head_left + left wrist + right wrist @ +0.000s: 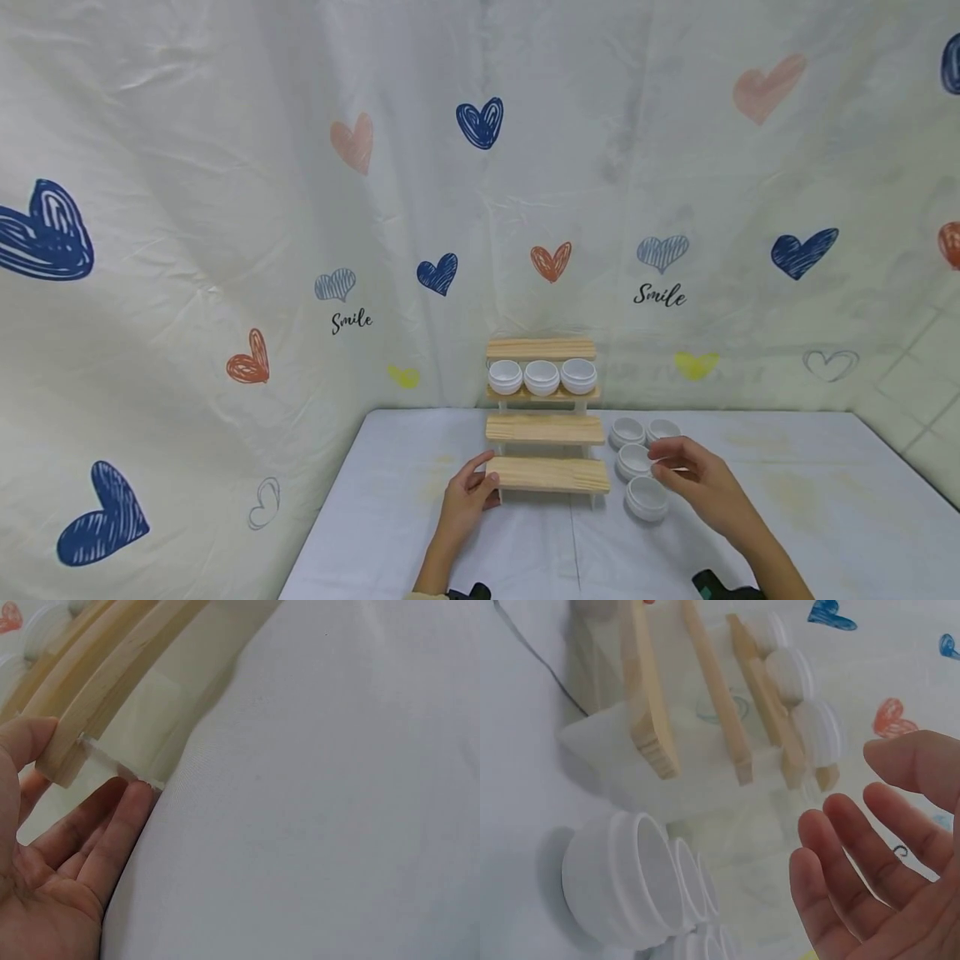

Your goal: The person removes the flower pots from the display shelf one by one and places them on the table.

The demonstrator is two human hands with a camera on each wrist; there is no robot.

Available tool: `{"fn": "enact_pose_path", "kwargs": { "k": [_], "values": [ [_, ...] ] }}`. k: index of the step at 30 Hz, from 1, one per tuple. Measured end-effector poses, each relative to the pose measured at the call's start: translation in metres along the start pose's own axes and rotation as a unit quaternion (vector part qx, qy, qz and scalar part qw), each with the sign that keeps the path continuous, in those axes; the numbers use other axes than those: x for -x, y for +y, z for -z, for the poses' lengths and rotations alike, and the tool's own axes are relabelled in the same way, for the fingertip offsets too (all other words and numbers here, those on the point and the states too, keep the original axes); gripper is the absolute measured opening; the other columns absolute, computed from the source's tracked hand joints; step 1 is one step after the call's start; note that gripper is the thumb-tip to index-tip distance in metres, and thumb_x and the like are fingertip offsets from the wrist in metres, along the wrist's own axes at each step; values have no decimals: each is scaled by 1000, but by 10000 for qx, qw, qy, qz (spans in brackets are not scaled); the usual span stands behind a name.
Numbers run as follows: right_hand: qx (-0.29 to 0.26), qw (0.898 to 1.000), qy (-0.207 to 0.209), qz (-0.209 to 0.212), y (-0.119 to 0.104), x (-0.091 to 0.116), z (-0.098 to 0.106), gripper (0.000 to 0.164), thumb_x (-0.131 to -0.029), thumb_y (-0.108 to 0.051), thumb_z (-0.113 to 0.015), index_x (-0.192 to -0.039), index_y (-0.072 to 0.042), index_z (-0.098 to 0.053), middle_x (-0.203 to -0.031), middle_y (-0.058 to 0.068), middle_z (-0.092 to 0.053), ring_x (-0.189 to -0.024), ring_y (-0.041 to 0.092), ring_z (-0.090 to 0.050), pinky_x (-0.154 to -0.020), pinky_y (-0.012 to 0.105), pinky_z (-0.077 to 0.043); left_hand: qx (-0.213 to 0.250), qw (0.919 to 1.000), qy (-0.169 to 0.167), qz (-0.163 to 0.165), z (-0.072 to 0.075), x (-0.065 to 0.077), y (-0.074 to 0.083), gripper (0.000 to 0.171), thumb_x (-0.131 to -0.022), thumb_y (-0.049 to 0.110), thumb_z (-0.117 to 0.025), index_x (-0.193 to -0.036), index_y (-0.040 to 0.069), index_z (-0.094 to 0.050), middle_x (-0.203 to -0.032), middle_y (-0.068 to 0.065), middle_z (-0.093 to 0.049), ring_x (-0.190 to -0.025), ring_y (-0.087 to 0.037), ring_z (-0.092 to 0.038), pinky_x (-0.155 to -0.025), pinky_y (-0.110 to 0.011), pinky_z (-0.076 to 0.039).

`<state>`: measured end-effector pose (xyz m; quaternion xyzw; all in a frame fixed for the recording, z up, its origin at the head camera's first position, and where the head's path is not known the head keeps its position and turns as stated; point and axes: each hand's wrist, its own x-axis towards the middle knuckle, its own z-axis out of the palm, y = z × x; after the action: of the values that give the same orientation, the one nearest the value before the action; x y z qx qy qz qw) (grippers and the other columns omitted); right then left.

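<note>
A tiered display stand [547, 475] with pale wooden boards on clear supports stands upright on the white-covered table. My left hand [467, 497] holds the left end of its lowest board, thumb on the board's edge [67, 761] and the lower fingertips at the clear leg [116, 761]. Three round white cups [542, 377] sit in a row on the second board from the top. Right of the stand, several similar cups [647, 498] are grouped on the table. Above this group hovers my right hand [697, 483], fingers loosely bent and nothing between them in the right wrist view [885, 862].
A pale cloth [555, 200] printed with hearts and the word "Smile" hangs behind the table. The table's white cover [787, 500] stretches out on both sides of the stand. Dark wrist devices [723, 586] show at the bottom of the head view.
</note>
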<state>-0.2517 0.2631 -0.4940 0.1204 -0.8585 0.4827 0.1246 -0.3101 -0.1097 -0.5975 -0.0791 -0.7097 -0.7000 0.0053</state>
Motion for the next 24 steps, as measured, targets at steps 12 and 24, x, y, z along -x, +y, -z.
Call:
{"fn": "enact_pose_path", "kwargs": {
  "k": [12,24],
  "values": [
    [361,9990,85,-269,-27,-58,-18,41,-101,-32,-66,-132,-6,-58,-128,16,-64,-114,25,-63,-87,18,-53,18,10000,3,35,0,-1,0,49,-99,24,-69,-145,12,-57,-111,-15,-74,-99,-33,-74,-80,-40,-65],
    [-143,9990,147,-398,-29,-116,-37,61,-97,-29,-72,-144,-1,-45,-137,22,-56,-123,38,-57,-103,51,-52,29,10000,-9,60,0,0,2,48,-99,25,-69,-145,13,-58,-108,-13,-74,-96,-31,-74,-80,-38,-65]
  ]
}}
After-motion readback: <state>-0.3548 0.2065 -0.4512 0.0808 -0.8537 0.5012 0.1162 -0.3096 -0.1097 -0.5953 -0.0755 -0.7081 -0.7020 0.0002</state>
